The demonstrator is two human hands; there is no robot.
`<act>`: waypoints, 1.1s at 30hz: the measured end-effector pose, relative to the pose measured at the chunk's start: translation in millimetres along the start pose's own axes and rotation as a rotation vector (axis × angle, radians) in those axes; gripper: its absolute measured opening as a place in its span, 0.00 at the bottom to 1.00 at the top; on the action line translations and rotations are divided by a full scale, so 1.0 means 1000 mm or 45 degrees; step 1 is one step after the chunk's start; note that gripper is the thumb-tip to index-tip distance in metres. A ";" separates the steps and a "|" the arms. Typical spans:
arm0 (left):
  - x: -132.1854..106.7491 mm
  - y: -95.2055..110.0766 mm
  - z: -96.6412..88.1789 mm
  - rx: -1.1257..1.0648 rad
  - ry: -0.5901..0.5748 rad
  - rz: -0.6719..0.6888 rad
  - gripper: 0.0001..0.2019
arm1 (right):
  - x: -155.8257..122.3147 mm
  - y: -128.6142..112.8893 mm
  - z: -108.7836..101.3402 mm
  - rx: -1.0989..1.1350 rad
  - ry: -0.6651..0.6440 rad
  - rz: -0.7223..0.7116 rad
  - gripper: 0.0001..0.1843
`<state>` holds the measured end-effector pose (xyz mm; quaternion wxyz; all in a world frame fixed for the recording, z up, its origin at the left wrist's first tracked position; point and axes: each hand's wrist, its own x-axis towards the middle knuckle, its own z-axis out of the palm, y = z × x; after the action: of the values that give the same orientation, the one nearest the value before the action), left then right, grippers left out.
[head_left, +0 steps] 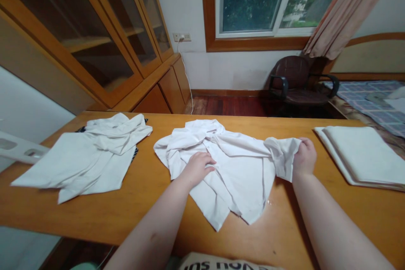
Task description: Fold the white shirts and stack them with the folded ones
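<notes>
A white button-up shirt (243, 168) lies spread and wrinkled on the wooden table in front of me, its collar toward the far edge. My left hand (199, 168) rests flat on the shirt's front near the buttons, fingers stretched out. At the right, my right hand (305, 156) is closed on the end of one sleeve and pulls it out sideways, slightly raised from the table. The fingertips of that hand are partly hidden by the cuff.
A heap of white clothing (91, 156) with a dark patterned piece under it lies at the left of the table (152, 215). Folded white cloth (363, 154) sits at the right. Beyond are a glass-door cabinet (104, 42), an office chair (297, 80) and a bed (376, 101).
</notes>
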<state>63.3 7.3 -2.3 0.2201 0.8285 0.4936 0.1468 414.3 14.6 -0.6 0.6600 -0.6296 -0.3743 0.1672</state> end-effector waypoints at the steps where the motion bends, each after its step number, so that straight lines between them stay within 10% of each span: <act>1: 0.001 0.001 -0.001 -0.017 0.004 0.005 0.05 | -0.001 -0.001 0.001 0.029 0.035 -0.002 0.07; 8: -0.006 -0.001 -0.014 -0.216 -0.243 -0.021 0.06 | 0.004 0.002 -0.005 -0.107 0.136 -0.237 0.05; 15: -0.019 0.000 -0.027 -0.240 -0.550 -0.083 0.07 | 0.026 0.004 -0.026 -0.548 0.571 -0.246 0.05; 19: -0.019 0.007 -0.027 -0.239 -0.431 -0.076 0.06 | 0.026 0.002 -0.025 -0.727 0.587 -0.378 0.09; 22: -0.014 0.009 -0.025 -0.095 -0.040 -0.005 0.08 | 0.010 -0.004 -0.012 -0.844 0.226 -0.579 0.12; 26: -0.009 0.000 -0.016 0.136 0.396 0.005 0.16 | -0.021 -0.007 0.016 -0.741 -0.673 -0.687 0.19; 29: -0.007 -0.010 -0.009 0.292 0.492 -0.163 0.26 | -0.037 -0.005 0.033 -0.848 -1.082 -0.786 0.29; 33: -0.004 -0.020 -0.009 0.260 0.467 -0.283 0.13 | -0.038 -0.003 0.038 -0.956 -1.240 -0.615 0.19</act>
<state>42.1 14.5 -4.6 0.0566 0.7465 0.6258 0.2188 361.6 15.1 -11.6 0.1700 -0.5676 -0.7936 0.1382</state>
